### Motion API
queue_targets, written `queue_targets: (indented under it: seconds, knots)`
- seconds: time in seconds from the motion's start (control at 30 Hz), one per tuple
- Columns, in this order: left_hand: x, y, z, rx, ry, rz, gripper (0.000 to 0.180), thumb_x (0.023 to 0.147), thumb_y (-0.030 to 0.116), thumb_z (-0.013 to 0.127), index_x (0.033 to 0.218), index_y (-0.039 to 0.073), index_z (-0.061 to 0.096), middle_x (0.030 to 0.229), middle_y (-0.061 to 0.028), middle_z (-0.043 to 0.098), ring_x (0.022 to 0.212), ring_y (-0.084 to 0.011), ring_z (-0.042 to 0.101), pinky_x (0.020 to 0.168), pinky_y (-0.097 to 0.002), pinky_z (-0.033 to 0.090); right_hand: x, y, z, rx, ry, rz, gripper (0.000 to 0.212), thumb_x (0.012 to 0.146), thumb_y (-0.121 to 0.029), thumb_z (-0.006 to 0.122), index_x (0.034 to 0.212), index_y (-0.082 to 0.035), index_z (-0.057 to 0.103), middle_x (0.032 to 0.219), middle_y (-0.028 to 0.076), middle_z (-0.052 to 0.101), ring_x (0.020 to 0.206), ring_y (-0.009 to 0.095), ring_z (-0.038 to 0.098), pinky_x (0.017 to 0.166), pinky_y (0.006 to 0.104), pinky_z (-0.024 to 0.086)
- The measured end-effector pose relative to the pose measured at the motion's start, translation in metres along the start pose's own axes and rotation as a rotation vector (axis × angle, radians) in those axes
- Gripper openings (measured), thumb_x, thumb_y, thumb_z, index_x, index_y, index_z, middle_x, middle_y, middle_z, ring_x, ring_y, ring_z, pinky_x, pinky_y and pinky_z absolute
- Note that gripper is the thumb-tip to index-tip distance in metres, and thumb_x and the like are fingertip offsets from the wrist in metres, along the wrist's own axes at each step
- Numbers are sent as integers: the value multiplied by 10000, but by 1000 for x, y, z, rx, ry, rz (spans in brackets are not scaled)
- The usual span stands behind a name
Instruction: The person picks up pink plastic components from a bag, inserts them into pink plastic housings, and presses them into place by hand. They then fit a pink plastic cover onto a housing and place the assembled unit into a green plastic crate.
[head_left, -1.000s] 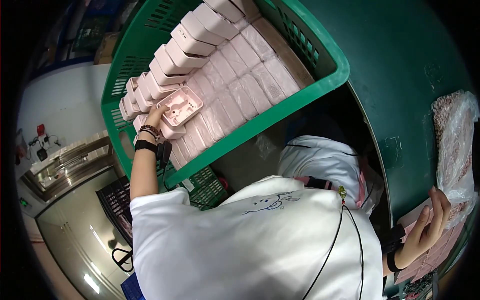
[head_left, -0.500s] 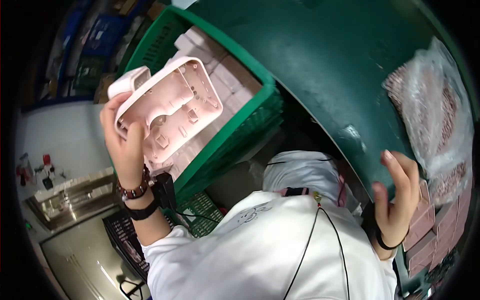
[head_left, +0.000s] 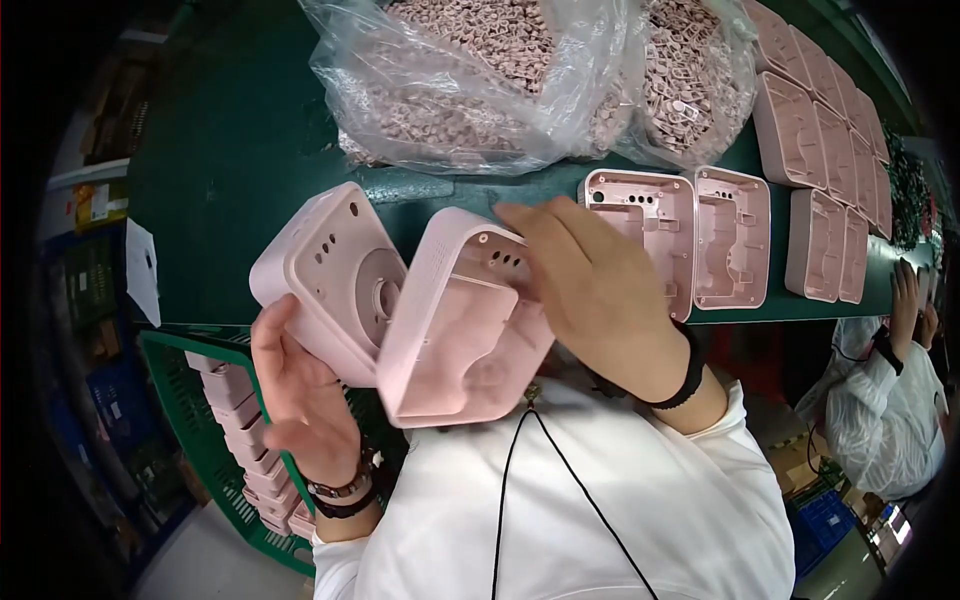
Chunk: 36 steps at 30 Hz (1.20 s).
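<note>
Right, I'm looking down on two pink pieces held up just in front of the white shirt. My right hand (head_left: 605,285) has its fingers clamped on the side of a pale pink, rounded plastic shell (head_left: 440,345), tilted, its hollow facing me, with an inner dividing wall and a few dark holes near its upper end. To its left leans a pale pink plastic housing (head_left: 325,265) with a round recess and a row of small holes in its face. My left hand (head_left: 310,405) is under and beside that one, a fingertip against its lower left side; the rest of the grip is hidden, so I can't tell whether those fingers are closed on it. The shell overlaps the housing in my view, and I can't tell if they touch.

Beyond them, across the dark green desk (head_left: 230,160), lie two clear plastic bags (head_left: 470,130) full of tiny pink parts. Just right of my right hand, two open pink shells (head_left: 735,240) lie side by side, with more pink shells (head_left: 820,150) grouped farther right. Down at the left, a green slatted plastic basket (head_left: 190,450) carries a row of pink boxes (head_left: 240,420). Over on the far right, a co-worker's hand (head_left: 905,300) shows by the desk's edge.
</note>
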<state>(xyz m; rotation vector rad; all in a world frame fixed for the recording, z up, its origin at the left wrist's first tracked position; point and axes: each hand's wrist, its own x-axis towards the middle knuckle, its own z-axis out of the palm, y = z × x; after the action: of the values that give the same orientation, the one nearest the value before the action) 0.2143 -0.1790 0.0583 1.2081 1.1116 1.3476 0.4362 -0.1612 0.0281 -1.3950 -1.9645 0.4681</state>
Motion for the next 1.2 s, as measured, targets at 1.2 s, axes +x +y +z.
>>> queue_targets:
  seconds: [1.2]
  knots:
    - [35,-56,31,717,-384,159,435,788,35,511,1214,45,427,1079,-187,454,877,-343,542,733,-386,467,-23,-20,-11,-439,-520,-31,427,690,-177,655,1087,-79,533,1105,91,504,1092,276,449,1005,477,229]
